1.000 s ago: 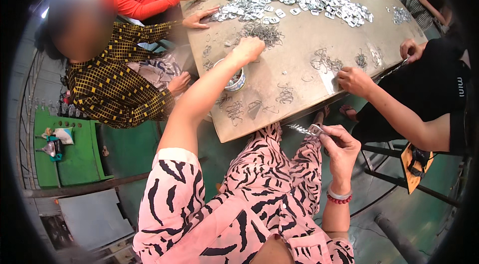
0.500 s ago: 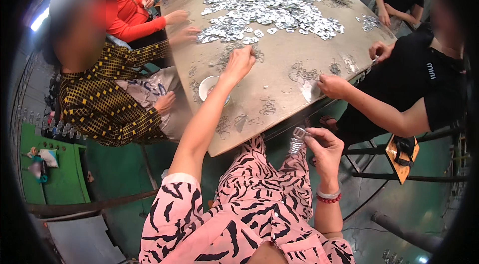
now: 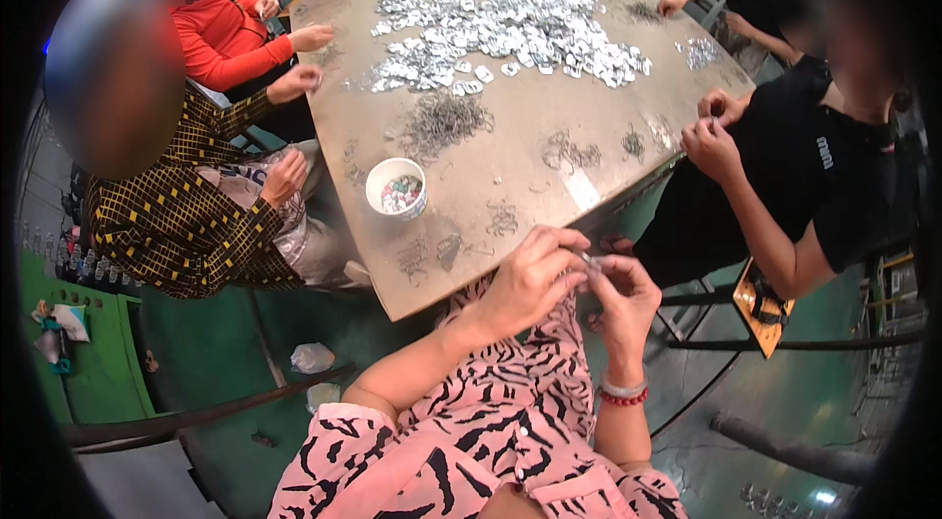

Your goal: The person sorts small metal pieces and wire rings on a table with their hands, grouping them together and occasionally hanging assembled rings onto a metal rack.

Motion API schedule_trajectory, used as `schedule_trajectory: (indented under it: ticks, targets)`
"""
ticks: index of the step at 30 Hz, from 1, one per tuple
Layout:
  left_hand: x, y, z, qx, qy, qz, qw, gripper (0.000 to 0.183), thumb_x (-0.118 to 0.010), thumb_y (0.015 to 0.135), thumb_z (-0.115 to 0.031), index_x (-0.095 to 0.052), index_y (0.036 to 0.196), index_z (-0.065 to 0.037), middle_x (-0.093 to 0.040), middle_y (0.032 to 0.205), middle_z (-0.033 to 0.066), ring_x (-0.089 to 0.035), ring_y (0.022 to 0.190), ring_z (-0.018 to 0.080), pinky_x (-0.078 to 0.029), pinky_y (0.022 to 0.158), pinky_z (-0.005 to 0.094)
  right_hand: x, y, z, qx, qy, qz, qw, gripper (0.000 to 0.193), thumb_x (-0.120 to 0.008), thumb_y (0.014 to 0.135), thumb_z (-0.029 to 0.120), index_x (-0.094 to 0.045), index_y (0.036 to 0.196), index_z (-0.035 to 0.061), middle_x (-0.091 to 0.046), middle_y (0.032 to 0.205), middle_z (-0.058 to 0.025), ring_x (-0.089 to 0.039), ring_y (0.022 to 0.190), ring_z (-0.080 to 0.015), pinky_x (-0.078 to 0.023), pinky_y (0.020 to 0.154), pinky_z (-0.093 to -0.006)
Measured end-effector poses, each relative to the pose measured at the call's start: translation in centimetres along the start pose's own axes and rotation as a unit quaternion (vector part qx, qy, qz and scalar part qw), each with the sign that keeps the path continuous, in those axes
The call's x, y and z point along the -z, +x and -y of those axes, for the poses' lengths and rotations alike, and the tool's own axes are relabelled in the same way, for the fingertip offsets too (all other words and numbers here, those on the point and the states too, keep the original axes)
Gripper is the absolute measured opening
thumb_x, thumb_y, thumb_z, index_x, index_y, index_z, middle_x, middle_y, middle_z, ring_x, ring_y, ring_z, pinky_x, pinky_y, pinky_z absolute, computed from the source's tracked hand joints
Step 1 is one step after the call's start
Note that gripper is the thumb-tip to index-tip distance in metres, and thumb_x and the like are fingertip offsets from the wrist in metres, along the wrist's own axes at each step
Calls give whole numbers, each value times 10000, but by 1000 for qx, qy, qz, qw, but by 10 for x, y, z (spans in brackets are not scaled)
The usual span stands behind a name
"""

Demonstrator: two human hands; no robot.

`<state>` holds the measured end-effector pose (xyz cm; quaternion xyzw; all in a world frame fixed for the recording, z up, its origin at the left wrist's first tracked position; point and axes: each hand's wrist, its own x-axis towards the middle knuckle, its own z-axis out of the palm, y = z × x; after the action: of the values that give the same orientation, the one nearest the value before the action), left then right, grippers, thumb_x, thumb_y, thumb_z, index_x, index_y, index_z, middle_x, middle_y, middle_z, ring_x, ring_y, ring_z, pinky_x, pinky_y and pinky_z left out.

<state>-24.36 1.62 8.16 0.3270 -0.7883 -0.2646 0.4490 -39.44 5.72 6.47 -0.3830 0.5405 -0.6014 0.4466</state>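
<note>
In front of my lap, just off the table's near edge, my two hands meet fingertip to fingertip. My right hand (image 3: 628, 298) is closed in a pinch on small silver metal plates (image 3: 589, 261), mostly covered by fingers. My left hand (image 3: 530, 284) is closed too, its fingertips against the same spot; anything thin in them is hidden. Beyond, on the brown table (image 3: 510, 171), lie a dark heap of thin wire pieces (image 3: 444, 125) and a big spread of silver slotted plates (image 3: 520, 19). A white tub (image 3: 419, 205) holding small coloured bits stands left of my hands.
Smaller wire clusters (image 3: 567, 152) lie about the table. A person in a black shirt (image 3: 765, 185) works at the right; persons in a yellow-checked top (image 3: 186, 215) and red top (image 3: 226, 43) sit at the left. A wooden stool (image 3: 763, 308) stands at lower right.
My left hand has drawn back from the wire heap to my right hand. The string of plates that hung from my right hand is now mostly hidden. The view has shifted slightly.
</note>
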Motion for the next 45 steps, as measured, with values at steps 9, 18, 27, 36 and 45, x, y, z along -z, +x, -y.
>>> schedule_trajectory:
  ticks: [9,18,27,36,45]
  targets:
    - [0,0,12,-25,-8,-39,999,136,-669,703,0,-587,811,-4,-613,855,83,-597,793,261,-472,691,351,-4,4,5,34,-22,58,997,162,-619,752,-114,-628,899,-47,-602,842,-54,-569,748,-86,-483,655,-200]
    - [0,-7,25,-38,-80,-73,993,162,-678,693,1,-569,813,-4,-592,762,81,-581,708,257,-457,640,348,-3,116,14,26,-122,153,980,264,-564,844,48,-588,1096,-23,-641,759,-69,-591,672,-109,-475,588,-222]
    - [-21,-29,31,-50,-177,-55,981,189,-685,686,30,-570,833,1,-602,823,86,-594,748,244,-479,641,337,-75,304,-68,55,-326,240,913,429,-384,752,-6,-567,1140,-25,-673,944,-162,-626,762,-205,-485,720,-305]
    - [-7,-33,51,13,-201,-16,979,180,-672,722,50,-550,853,35,-633,860,147,-615,756,291,-511,660,354,-150,409,-130,266,-534,51,801,464,-452,782,5,-538,1220,132,-472,1317,-88,-411,1200,-372,-371,959,-447]
    - [-1,-21,63,6,-178,-27,984,188,-640,687,109,-567,844,34,-639,848,137,-623,757,284,-511,655,340,-138,402,-119,308,-554,190,750,213,-479,780,-17,-646,890,54,-582,930,-116,-535,895,-320,-463,763,-403]
